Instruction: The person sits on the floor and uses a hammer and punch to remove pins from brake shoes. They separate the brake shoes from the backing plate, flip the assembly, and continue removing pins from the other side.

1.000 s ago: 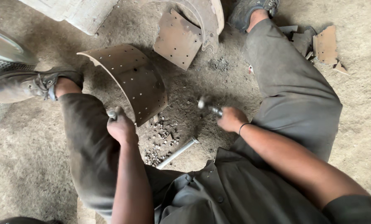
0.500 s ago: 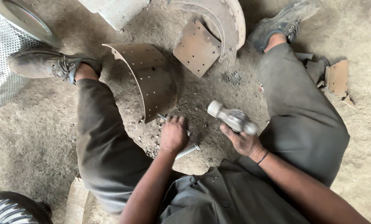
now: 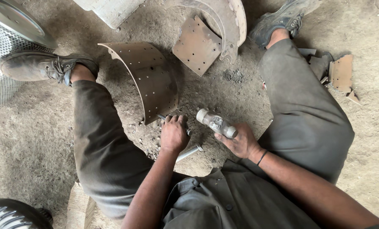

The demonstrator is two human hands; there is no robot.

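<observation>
My left hand point(image 3: 173, 135) reaches down between my bent knees, fingers curled and knuckles up. My right hand point(image 3: 239, 142) sits beside it, fist closed, wrist turned inward, forearm angled across my lap

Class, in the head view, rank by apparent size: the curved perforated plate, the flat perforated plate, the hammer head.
1. curved perforated plate
2. flat perforated plate
3. hammer head, though nearer the camera, clearly smallest.

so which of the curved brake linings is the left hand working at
The drilled lining standing on edge between the knees: the left hand rests at its lower corner. The other lining leans against the brake shoe farther away, untouched.
</observation>
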